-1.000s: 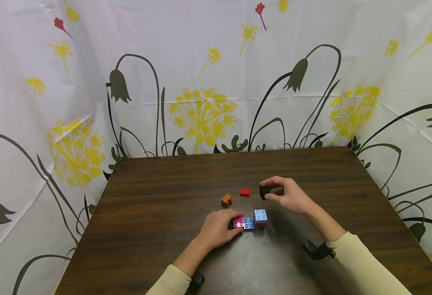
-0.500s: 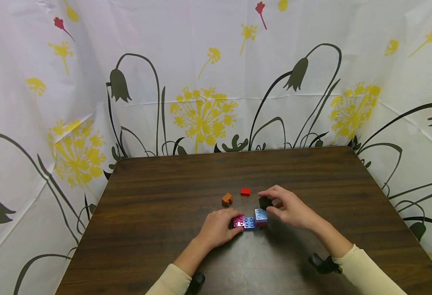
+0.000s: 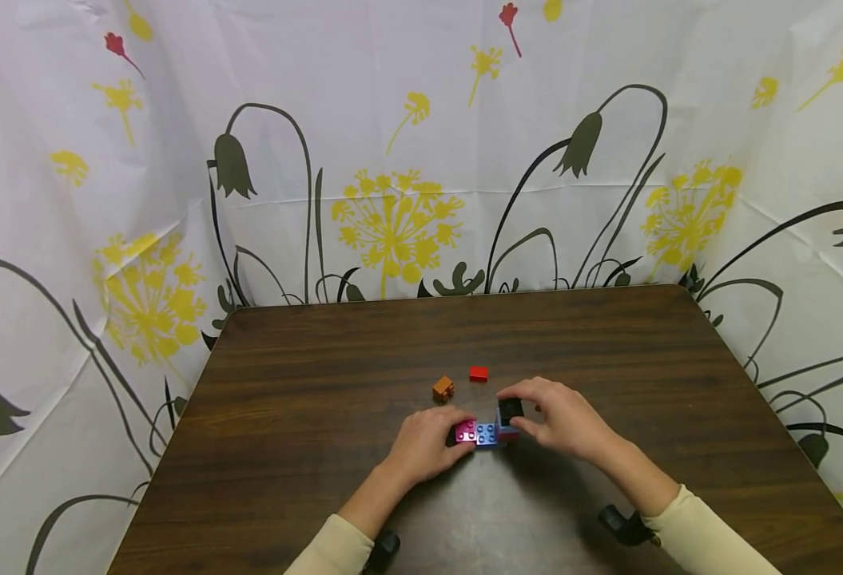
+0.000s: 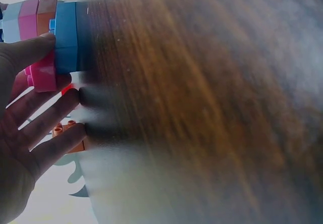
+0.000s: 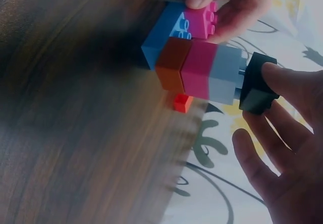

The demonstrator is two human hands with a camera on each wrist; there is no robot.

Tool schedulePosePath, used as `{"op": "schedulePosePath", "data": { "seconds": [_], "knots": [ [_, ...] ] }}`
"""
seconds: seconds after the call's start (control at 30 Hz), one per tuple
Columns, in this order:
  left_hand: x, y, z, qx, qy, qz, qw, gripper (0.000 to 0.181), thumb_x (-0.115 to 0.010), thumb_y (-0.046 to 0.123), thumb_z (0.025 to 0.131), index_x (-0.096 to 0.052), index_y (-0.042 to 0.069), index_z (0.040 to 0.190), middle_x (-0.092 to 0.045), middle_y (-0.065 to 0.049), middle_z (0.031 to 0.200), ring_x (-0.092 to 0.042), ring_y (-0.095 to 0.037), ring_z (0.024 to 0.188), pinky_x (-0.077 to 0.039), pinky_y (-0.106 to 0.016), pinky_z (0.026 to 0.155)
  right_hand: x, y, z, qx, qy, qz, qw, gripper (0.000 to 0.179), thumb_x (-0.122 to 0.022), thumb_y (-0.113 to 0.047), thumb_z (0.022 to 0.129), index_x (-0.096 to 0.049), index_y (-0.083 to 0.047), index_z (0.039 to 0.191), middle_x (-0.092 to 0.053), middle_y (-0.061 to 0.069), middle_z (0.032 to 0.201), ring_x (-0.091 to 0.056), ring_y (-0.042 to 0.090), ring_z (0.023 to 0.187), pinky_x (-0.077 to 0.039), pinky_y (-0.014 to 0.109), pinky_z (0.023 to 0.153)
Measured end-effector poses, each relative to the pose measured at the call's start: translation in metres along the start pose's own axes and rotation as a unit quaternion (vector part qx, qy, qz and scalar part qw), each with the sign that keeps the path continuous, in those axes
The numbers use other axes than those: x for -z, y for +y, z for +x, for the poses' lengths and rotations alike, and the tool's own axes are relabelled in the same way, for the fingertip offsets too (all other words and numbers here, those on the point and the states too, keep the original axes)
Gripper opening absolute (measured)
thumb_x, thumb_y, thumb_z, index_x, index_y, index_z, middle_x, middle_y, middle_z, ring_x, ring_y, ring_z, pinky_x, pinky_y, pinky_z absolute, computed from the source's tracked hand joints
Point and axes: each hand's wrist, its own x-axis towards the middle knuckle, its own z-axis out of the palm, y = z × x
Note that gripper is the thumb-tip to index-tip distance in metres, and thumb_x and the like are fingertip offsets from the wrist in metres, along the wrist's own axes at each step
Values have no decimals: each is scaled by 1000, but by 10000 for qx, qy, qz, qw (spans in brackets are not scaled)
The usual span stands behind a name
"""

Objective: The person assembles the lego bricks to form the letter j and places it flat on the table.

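Observation:
A blue brick [image 3: 487,434] lies on the table with a pink brick [image 3: 466,431] on its left end. My left hand [image 3: 423,444] pinches this pink end between thumb and fingers. Rising from the right end is a stack: an orange-brown brick [image 5: 170,65], a second pink brick [image 5: 198,70] and a light blue brick [image 5: 225,73]. Between thumb and fingers of my right hand [image 3: 563,417] is a black brick [image 3: 510,410], right over the stack's top. In the right wrist view, light blue studs show in a narrow gap under the black brick, which sits slightly tilted.
Behind the built piece, an orange brick [image 3: 443,389] and a small red brick [image 3: 479,374] lie loose on the dark wooden table [image 3: 306,415]. A white flowered curtain [image 3: 421,144] hangs beyond the table's far edge.
My right hand has brought the black brick toward me and slightly left, from behind the stack to over its top. The left hand has stayed on the pink end.

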Motion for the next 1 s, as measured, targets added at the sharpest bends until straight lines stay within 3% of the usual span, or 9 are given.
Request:
{"op": "schedulePosePath", "data": {
  "seconds": [0.5,1.0],
  "knots": [
    [0,0,0,-5,24,-19,10000,37,-74,41,87,-70,22,119,-70,8,110,-64,-9,97,-52,-36,82,-5,5,1,187,43,486,9986,33,-82,-5,78,-72,-12,109,-69,-3,111,-64,14,100,-55,37,78],
    [-1,-1,0,-7,37,-13,10000,37,-74,40,87,-70,22,119,-69,8,111,-65,-9,97,-52,-35,81,-4,7,3,54,-38,770,9970,30,-82,-3,78,-74,-11,106,-71,-1,109,-66,17,100,-56,40,78]
  ]
}}
